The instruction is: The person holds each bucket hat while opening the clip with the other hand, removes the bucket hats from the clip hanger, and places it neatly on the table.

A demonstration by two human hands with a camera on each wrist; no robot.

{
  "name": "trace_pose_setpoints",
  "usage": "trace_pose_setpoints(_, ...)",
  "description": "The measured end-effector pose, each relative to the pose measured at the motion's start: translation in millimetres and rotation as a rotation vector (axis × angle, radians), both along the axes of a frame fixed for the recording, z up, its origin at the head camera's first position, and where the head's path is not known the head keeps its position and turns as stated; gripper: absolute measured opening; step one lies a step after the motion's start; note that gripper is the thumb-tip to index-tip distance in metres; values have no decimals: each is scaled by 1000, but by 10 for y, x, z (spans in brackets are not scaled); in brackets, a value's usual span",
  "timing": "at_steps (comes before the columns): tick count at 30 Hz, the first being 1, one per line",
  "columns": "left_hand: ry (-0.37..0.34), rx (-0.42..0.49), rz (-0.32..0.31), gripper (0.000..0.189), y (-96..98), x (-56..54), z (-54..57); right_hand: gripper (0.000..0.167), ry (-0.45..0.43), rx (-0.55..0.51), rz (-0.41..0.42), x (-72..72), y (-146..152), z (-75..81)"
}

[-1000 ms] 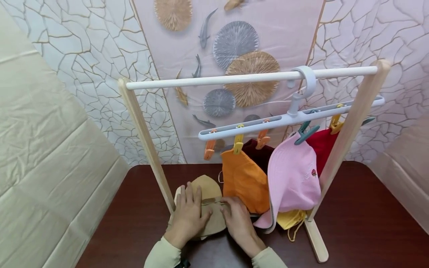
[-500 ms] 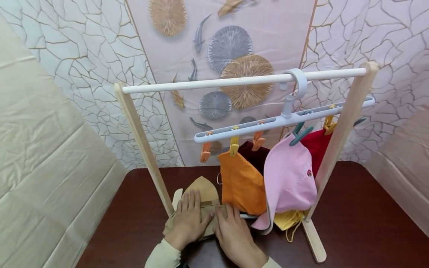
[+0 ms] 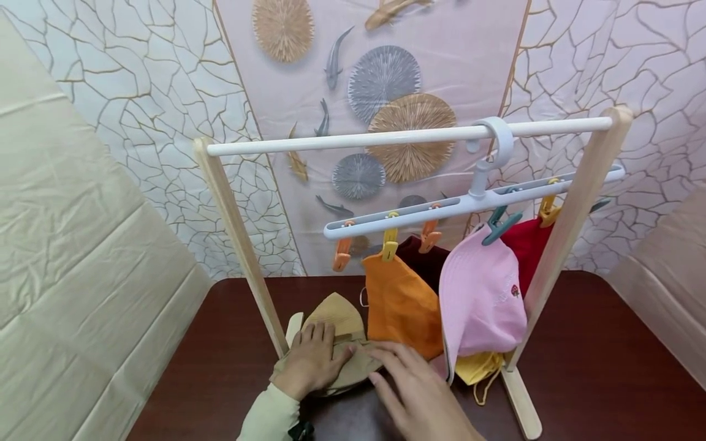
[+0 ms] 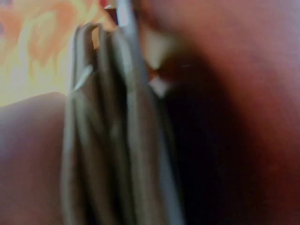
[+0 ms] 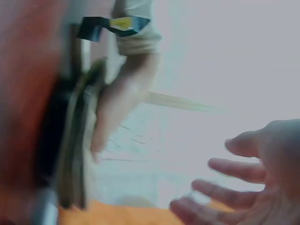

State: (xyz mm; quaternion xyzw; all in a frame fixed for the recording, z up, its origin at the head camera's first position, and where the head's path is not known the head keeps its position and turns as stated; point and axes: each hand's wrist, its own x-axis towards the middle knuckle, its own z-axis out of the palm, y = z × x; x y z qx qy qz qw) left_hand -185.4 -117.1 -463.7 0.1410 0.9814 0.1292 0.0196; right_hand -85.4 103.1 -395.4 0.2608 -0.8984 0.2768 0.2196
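Note:
A khaki cap or hat [image 3: 338, 310], folded flat in layers, lies on the dark table at the rack's left foot. My left hand [image 3: 310, 366] rests on it with fingers extended over the cloth. Beside the hat's right edge hovers my right hand [image 3: 419, 389], its fingers spread. The right wrist view shows that hand [image 5: 243, 176] apart from the cloth with nothing in it. Seen edge-on in the left wrist view, the hat's folded layers [image 4: 112, 131] look blurred. Whether the right fingertips graze the hat in the head view, I cannot tell.
A wooden rack with a white bar [image 3: 331, 143] carries a pale blue clip hanger [image 3: 419, 212]. Clipped to it hang an orange cloth item [image 3: 399, 300], a pink bucket hat [image 3: 485, 300] and a red item [image 3: 524, 251]. One orange clip [image 3: 341, 254] holds nothing. Yellow cloth [image 3: 478, 367] hangs low.
My right hand pressed along the hat's right part, then lifted off toward the right with fingers spreading. The left hand slid slightly toward me and stays on the hat.

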Motion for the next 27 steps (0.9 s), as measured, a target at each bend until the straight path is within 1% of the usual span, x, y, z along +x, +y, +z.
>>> trace_pose_setpoints(2, 76, 61, 17, 66, 0, -11, 66, 22, 127, -95, 24, 39, 110, 103)
trace_pose_setpoints(4, 198, 141, 41, 58, 6, 5, 179, 23, 263, -194, 60, 55, 232, 224)
trace_pose_setpoints(5, 263, 182, 58, 57, 13, 28, 259, 26, 322, -241, 69, 55, 292, 293)
trace_pose_setpoints(7, 423, 267, 79, 53, 27, 97, 453, 34, 426, -317, 68, 42, 409, 450)
trace_pose_setpoints(8, 502, 309, 86, 55, 35, 140, 565, 38, 479, -337, 55, 21, 466, 538)
trace_pose_setpoints(10, 665, 389, 75, 54, 53, 224, 784, 45, 566, -364, 9, -32, 572, 716)
trace_pose_setpoints(12, 825, 459, 40, 52, 75, 298, 992, 50, 622, -365, -42, -109, 674, 882)
trace_pose_setpoints(14, 970, 504, -21, 51, 114, 346, 1189, 53, 641, -346, -98, -201, 782, 1026)
trace_pose_setpoints(16, 1097, 530, -105, 47, 167, 368, 1383, 57, 634, -312, -156, -304, 890, 1138)
trace_pose_setpoints(17, 1159, 532, -149, 45, 202, 363, 1476, 60, 615, -292, -177, -355, 943, 1186)
trace_pose_setpoints(18, 1209, 528, -189, 42, 241, 350, 1559, 54, 589, -266, -194, -401, 992, 1231)
trace_pose_setpoints(19, 1243, 517, -226, 39, 281, 336, 1635, 50, 562, -234, -209, -441, 1038, 1269)
trace_pose_setpoints(20, 1262, 497, -256, 38, 318, 318, 1702, 48, 542, -202, -217, -483, 1074, 1303)
trace_pose_setpoints(22, 1270, 421, -284, 37, 394, 275, 1816, 50, 499, -141, -227, -550, 1130, 1363)
trace_pose_setpoints(24, 1237, 321, -276, 38, 468, 236, 1889, 60, 464, -75, -238, -591, 1164, 1416)
trace_pose_setpoints(27, 1186, 172, -242, 37, 567, 193, 1979, 58, 430, -8, -250, -643, 1196, 1483)
